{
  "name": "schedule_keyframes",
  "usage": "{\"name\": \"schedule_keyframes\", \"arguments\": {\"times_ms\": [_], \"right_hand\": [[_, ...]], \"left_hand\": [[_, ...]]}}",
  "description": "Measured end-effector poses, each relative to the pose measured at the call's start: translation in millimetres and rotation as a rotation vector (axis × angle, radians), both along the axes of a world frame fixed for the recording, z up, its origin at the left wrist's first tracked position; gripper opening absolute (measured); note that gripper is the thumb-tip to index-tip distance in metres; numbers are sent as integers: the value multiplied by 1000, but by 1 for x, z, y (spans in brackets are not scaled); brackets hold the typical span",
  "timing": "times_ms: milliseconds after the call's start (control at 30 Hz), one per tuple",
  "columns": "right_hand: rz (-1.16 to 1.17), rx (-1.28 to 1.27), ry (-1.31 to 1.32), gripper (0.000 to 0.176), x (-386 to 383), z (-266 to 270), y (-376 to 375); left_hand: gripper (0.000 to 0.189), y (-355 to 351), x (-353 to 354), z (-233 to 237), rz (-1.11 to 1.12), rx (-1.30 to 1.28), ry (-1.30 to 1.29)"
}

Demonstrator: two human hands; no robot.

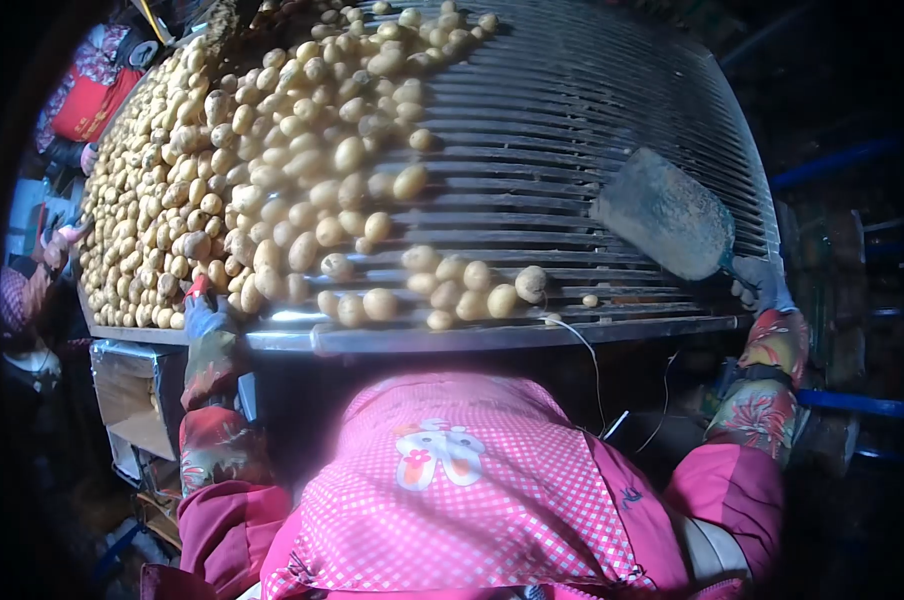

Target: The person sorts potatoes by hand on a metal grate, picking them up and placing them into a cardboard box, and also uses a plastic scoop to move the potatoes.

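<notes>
My right hand [765, 285], in a bluish glove, grips the handle of a flat, dirt-caked shovel [669, 215] at the right end of the slatted table. The shovel's broad blade lies over the slats, tilted toward the upper left. At the front left edge, my left hand [206, 314], in a blue glove, is among the potatoes [302, 165]. Its fingers look drawn together around something small and red, too small to make out. A small group of potatoes [462, 285] sits near the front edge between my hands.
The metal slatted table [572, 110] has a raised front rim [532, 334]. Another person's hand [69, 235] is at the left edge, and a person in a red apron [94, 100] stands farther back. A cardboard box [137, 395] stands below left. A thin cable [594, 360] hangs in front.
</notes>
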State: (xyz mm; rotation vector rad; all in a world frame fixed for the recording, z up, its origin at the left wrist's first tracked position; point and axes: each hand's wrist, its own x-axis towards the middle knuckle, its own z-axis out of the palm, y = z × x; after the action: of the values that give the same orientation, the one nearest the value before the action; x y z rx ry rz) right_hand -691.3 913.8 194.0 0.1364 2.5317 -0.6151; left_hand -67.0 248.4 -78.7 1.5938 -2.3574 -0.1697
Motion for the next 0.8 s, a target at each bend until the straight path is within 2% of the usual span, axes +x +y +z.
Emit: {"name": "schedule_keyframes", "arguments": {"times_ms": [67,133,167,200,233,267,300,333,400,467,567,600,633,667,800], "right_hand": [[-73,-309,-113,46,-2,-53,-3],[-142,-840,-491,55,-17,-117,18],[-97,-893,-421,57,11,-115,-10],[-52,-945,-348,60,53,-108,-50],[83,-1057,-353,54,72,-110,-61],[594,-603,5,54,77,-126,-78],[195,-917,-314,51,67,-162,-78],[264,-649,-253,48,91,-149,-108],[432,-94,-199,46,141,-119,-171],[1011,177,434,47,157,-144,-176],[929,347,269,41,149,-169,-193],[944,297,244,37,146,-170,-190],[960,249,222,33,143,-165,-189],[974,198,199,30,142,-162,-188],[984,116,476,21,158,-160,-173]], "left_hand": [[49,8,0,-4,-8,-39,31],[40,29,-13,-3,-28,-113,151],[39,30,-11,-18,-19,-200,142],[37,47,-21,-6,-6,-207,189],[37,59,-27,5,16,-123,243],[37,68,-30,12,38,-39,298],[37,71,-32,12,69,-36,261],[36,69,-27,1,52,-78,280],[34,82,-38,11,89,28,471],[33,94,-46,22,42,42,587],[33,105,-53,31,72,161,788],[33,106,-54,31,96,220,861],[33,84,-33,-5,41,92,720],[34,84,-32,-5,41,68,688],[36,89,-38,0,17,-1,625]]}}
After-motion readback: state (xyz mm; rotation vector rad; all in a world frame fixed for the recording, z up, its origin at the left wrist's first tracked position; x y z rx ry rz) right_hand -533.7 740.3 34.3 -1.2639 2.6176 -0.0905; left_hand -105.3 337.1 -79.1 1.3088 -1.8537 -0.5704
